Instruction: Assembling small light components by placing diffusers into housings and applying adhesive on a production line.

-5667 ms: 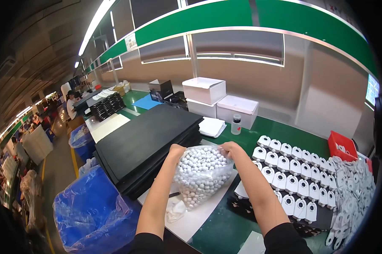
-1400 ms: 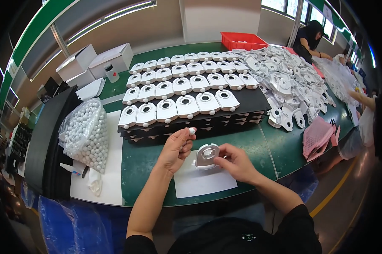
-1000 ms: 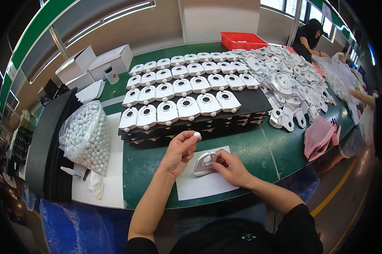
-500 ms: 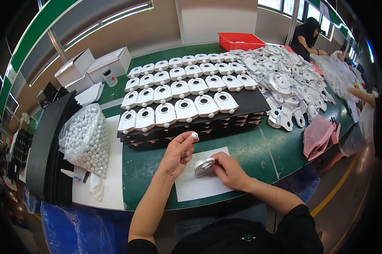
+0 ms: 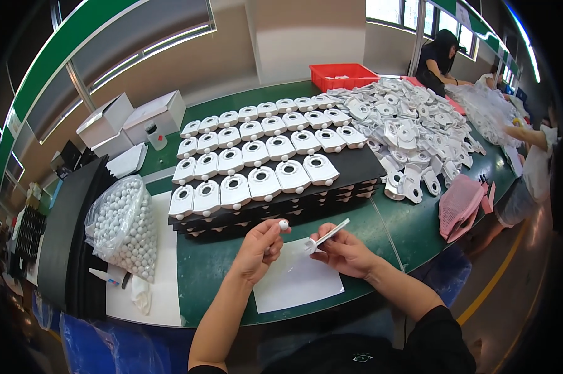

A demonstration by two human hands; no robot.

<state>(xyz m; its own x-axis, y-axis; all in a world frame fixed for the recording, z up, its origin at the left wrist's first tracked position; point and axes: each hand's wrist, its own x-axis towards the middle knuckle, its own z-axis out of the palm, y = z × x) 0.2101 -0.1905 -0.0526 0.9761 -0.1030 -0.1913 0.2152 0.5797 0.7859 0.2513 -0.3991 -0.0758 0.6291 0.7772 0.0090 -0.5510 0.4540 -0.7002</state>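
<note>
"Starting at my left, what do you see?"

"I have a clear bag of white balls. It looks soft and slack, so I'd lift it by the film and support it below."

"And the left hand?"

"Nearly closed: thumb and forefinger pinch one ball above the green surface, other fingers curled in. I can't tell whether they hide anything. I judge the ball light, hard and slick; I'd pinch it round its widest part, since an off-centre squeeze could shoot it away."

"Further right?"

"I see the white part, tilted almost edge-on above the paper. The right hand is closed down on its edge, thumb against fingers, some of them hidden from me."

"How would it handle?"

"Light, stiff and smooth, I'd guess, probably plastic. I'd grip the long sides firmly without bending it; its flared left end looks likelier to chip."

"Past that?"

"A loose heap of similar parts, well apart from my right hand."
</note>
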